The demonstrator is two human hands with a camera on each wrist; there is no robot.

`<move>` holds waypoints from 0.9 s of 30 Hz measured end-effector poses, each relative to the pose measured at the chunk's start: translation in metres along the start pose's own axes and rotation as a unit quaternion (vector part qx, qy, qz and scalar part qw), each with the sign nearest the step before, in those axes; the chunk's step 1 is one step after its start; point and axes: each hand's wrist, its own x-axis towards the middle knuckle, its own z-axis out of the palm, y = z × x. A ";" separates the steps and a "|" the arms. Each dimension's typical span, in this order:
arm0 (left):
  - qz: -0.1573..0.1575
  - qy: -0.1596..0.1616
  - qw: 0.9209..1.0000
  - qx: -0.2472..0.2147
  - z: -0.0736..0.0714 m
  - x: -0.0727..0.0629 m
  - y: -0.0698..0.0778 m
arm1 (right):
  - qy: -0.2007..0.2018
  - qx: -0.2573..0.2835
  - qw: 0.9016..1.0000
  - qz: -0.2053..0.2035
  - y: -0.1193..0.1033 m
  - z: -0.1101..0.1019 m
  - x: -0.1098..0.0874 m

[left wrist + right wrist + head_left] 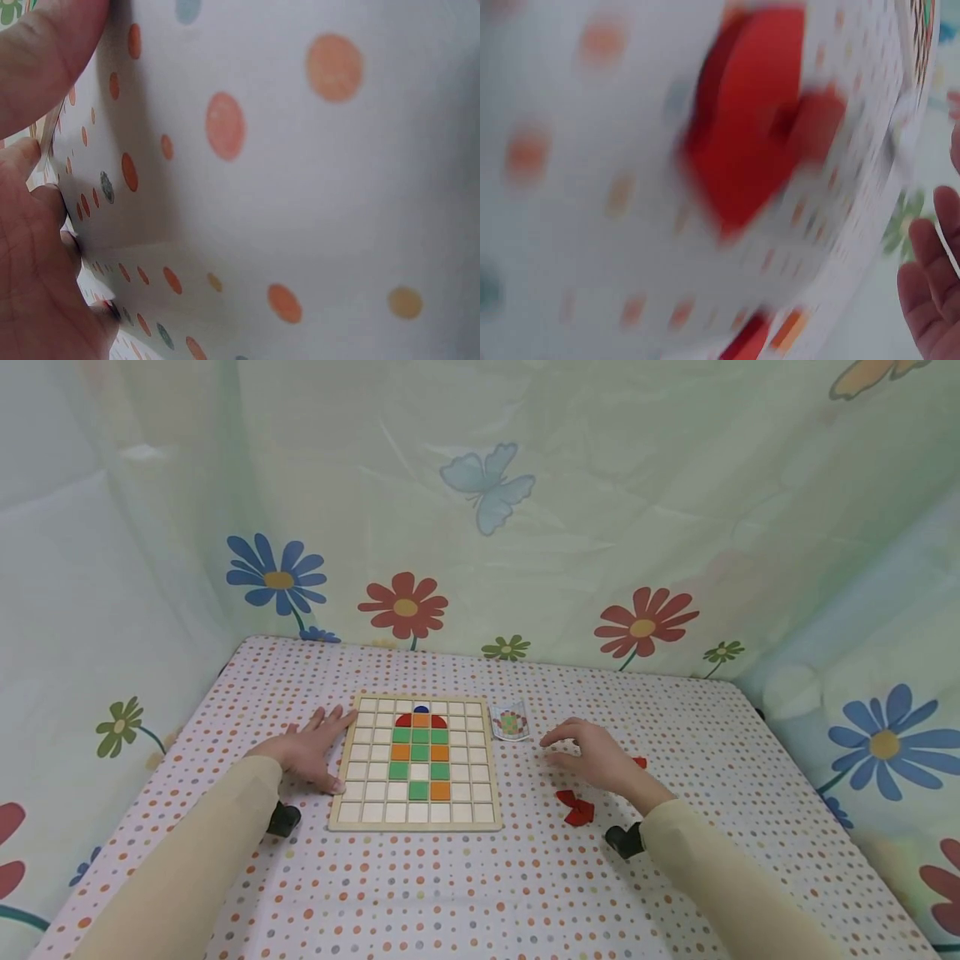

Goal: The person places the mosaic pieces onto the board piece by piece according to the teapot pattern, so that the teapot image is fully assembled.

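A wooden grid board [491,785] lies on the table, with green, orange, red and blue tiles [420,752] set in its middle columns. My left hand [307,752] is spread at the board's left side, thumb and fingertips at the frame. In the left wrist view that hand [37,255] rests against the dotted cloth. Right of the board my right hand [596,756] hovers with loosely bent fingers and nothing visible in them. Below it lie loose red pieces [577,810], also large but blurred in the right wrist view [746,120]. The right fingers [930,262] appear at that view's edge.
A small clear packet or card with a coloured pattern [511,723] lies just off the board's right edge. Another red piece [640,762] shows partly behind the right wrist. The dotted tablecloth [420,893] meets flower-print curtains [525,568] at the back and sides.
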 end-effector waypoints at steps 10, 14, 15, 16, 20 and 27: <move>-0.007 0.003 1.000 0.002 0.002 0.002 -0.001 | -0.001 -0.009 0.998 0.060 0.048 -0.022 -0.002; -0.005 0.003 1.000 0.003 0.002 0.005 -0.003 | -0.003 -0.016 0.995 0.095 0.059 -0.026 -0.001; -0.002 0.003 1.000 0.003 0.002 0.005 -0.003 | -0.004 -0.017 0.994 0.104 0.061 -0.026 0.000; -0.001 0.003 1.000 0.002 0.002 0.005 -0.004 | -0.006 -0.018 0.994 0.111 0.062 -0.027 0.000; 0.002 0.001 1.000 -0.003 0.002 0.006 -0.004 | -0.013 -0.015 0.990 0.138 0.066 -0.025 0.001; -0.001 -0.003 1.000 -0.005 0.002 0.006 -0.004 | -0.023 -0.031 0.987 0.158 0.075 -0.021 0.005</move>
